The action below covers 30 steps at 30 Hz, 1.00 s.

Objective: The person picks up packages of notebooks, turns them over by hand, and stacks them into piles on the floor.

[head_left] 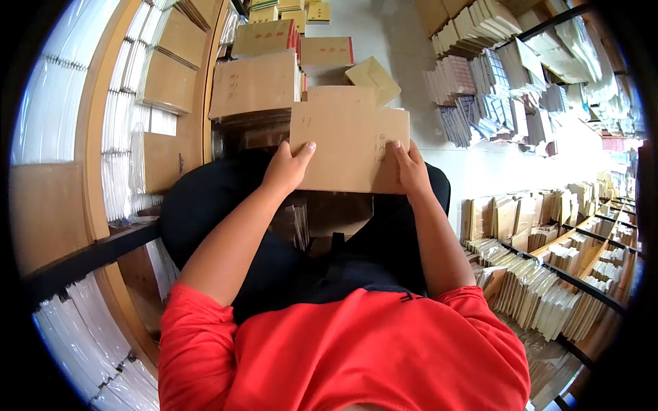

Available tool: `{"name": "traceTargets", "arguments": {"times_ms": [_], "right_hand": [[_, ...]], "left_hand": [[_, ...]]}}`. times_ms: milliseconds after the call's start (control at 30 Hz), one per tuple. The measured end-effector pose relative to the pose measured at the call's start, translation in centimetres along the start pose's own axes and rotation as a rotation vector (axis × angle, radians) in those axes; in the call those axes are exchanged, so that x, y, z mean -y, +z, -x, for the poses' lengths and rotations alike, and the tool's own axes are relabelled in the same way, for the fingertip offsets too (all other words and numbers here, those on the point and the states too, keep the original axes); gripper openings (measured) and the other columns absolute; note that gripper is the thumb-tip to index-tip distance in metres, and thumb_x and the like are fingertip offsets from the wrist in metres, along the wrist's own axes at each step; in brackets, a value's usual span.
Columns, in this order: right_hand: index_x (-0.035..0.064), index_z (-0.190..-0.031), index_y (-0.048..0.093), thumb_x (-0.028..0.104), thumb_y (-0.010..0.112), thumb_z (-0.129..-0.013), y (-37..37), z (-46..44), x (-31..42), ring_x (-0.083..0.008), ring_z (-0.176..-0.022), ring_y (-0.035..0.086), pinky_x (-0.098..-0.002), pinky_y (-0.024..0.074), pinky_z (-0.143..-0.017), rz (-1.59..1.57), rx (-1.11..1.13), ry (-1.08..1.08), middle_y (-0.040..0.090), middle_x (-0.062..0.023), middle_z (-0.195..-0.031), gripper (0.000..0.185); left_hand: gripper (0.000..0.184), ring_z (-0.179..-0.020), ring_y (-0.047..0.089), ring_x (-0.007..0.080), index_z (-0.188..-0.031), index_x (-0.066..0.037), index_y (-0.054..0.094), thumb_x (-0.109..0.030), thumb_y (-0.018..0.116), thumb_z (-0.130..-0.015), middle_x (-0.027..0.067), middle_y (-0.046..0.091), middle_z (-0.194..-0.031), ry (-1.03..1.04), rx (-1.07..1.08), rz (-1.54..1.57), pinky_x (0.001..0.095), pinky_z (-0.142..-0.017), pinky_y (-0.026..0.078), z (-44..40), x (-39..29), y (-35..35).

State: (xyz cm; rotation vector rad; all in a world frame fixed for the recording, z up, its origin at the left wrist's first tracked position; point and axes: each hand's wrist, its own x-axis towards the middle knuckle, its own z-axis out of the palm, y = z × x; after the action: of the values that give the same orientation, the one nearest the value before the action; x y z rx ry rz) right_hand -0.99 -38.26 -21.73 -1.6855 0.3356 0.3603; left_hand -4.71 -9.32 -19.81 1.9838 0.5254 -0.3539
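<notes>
A flat brown kraft envelope [346, 154] with small dark markings is held level above my lap, its long side across. My left hand [286, 168] grips its left edge, thumb on top and fingers mostly hidden beneath. On the opposite edge, my right hand [413, 170] has the same hold. Just beyond it, another brown piece [339, 94] shows partly, with its lower portion covered. A tan envelope with a pointed flap [373, 79] lies at an angle past that. To the left rises a stack of brown envelopes [253, 83]; whether the held piece is one or several layers I cannot tell.
More brown stacks with red print [264, 38] continue up the floor [404, 41]. A wooden shelf [96, 123] full of plastic-sleeved files stands close on the left. Racks of papers [473, 89] and filed envelopes [528, 212] line the right.
</notes>
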Motion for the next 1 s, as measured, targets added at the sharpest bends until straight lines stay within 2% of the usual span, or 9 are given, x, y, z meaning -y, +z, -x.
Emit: {"name": "traceTargets", "arguments": {"times_ms": [167, 267, 467, 567, 667, 767, 867, 900, 1000], "right_hand": [[0.0062, -0.152, 0.048, 0.033, 0.064, -0.105, -0.1, 0.2, -0.5, -0.0192, -0.128, 0.055, -0.0342, 0.0413, -0.109, -0.097, 0.084, -0.016, 0.062, -0.0093, -0.138, 0.057], [0.0063, -0.154, 0.046, 0.033, 0.065, -0.105, -0.3, -0.1, -0.6, -0.0192, -0.129, 0.054, -0.0338, 0.0409, -0.109, -0.141, 0.109, 0.003, 0.061, -0.0091, -0.140, 0.060], [0.0062, -0.155, 0.045, 0.032, 0.066, -0.104, -1.3, 0.2, -0.2, -0.0185, -0.129, 0.054, -0.0333, 0.0421, -0.108, -0.135, 0.143, 0.081, 0.060, -0.0097, -0.141, 0.061], [0.0057, -0.154, 0.045, 0.030, 0.067, -0.104, -1.6, 0.9, 0.4, -0.0179, -0.129, 0.054, -0.0323, 0.0424, -0.107, -0.189, 0.146, 0.095, 0.060, -0.0091, -0.141, 0.060], [0.0038, -0.153, 0.045, 0.028, 0.068, -0.103, -2.0, 2.7, 2.2, -0.0177, -0.129, 0.054, -0.0317, 0.0425, -0.108, -0.249, 0.105, 0.098, 0.060, -0.0087, -0.141, 0.061], [0.0017, -0.153, 0.045, 0.025, 0.069, -0.102, -1.8, 4.7, 5.4, -0.0181, -0.130, 0.054, -0.0325, 0.0426, -0.109, -0.239, 0.110, 0.052, 0.060, -0.0098, -0.140, 0.061], [0.0001, -0.153, 0.044, 0.022, 0.069, -0.102, -1.5, 6.3, 8.5, -0.0187, -0.129, 0.055, -0.0337, 0.0431, -0.109, -0.174, 0.162, -0.026, 0.061, -0.0109, -0.139, 0.060], [-0.0003, -0.153, 0.044, 0.021, 0.069, -0.102, -1.3, 6.7, 9.3, -0.0190, -0.128, 0.056, -0.0341, 0.0433, -0.109, -0.150, 0.186, -0.059, 0.061, -0.0112, -0.139, 0.060], [-0.0010, -0.152, 0.045, 0.019, 0.068, -0.102, -0.8, 7.1, 10.9, -0.0191, -0.126, 0.058, -0.0341, 0.0442, -0.109, -0.126, 0.219, -0.017, 0.062, -0.0113, -0.138, 0.058]], "left_hand": [[0.049, -0.099, 0.071, 0.0312, -0.117, 0.006, 0.069, -0.039, 0.067, -0.098, 0.0215, 0.073, -0.108, 0.082, 0.094, 0.245, 0.0405, -0.091, 0.054, -2.6, 2.4, 0.6], [0.051, -0.101, 0.070, 0.0185, -0.127, 0.003, 0.063, -0.042, 0.063, -0.103, 0.0122, 0.073, -0.113, 0.056, 0.101, 0.251, 0.0338, -0.087, 0.055, -3.5, 3.7, 1.3], [0.047, -0.104, 0.067, 0.0185, -0.131, 0.002, 0.059, -0.037, 0.062, -0.105, 0.0113, 0.070, -0.119, 0.091, 0.092, 0.478, 0.0346, -0.091, 0.054, -1.8, 2.3, 1.8], [0.047, -0.108, 0.065, 0.0180, -0.133, 0.002, 0.056, -0.036, 0.061, -0.106, 0.0120, 0.068, -0.122, 0.090, 0.094, 0.438, 0.0338, -0.094, 0.053, -2.1, 2.5, 2.0], [0.048, -0.113, 0.064, 0.0180, -0.135, 0.003, 0.054, -0.035, 0.061, -0.106, 0.0128, 0.067, -0.126, 0.027, 0.133, 0.404, 0.0336, -0.098, 0.052, -0.5, -0.3, 0.3], [0.053, -0.113, 0.064, 0.0215, -0.140, 0.003, 0.052, -0.034, 0.064, -0.104, 0.0150, 0.067, -0.125, 0.164, 0.080, 0.464, 0.0359, -0.099, 0.050, 1.7, -2.6, -1.3], [0.058, -0.115, 0.063, 0.0207, -0.143, 0.004, 0.050, -0.036, 0.064, -0.104, 0.0149, 0.066, -0.128, 0.127, 0.075, 0.539, 0.0352, -0.100, 0.050, 4.9, -3.5, -2.7], [0.055, -0.124, 0.059, 0.0184, -0.141, 0.004, 0.051, -0.038, 0.061, -0.107, 0.0128, 0.063, -0.135, 0.078, 0.092, 0.551, 0.0339, -0.106, 0.046, 5.7, -3.4, -3.0], [0.054, -0.124, 0.059, 0.0181, -0.140, 0.004, 0.052, -0.038, 0.061, -0.107, 0.0126, 0.063, -0.135, 0.007, 0.060, 0.553, 0.0334, -0.105, 0.047, 7.1, -3.4, -3.7]]}}
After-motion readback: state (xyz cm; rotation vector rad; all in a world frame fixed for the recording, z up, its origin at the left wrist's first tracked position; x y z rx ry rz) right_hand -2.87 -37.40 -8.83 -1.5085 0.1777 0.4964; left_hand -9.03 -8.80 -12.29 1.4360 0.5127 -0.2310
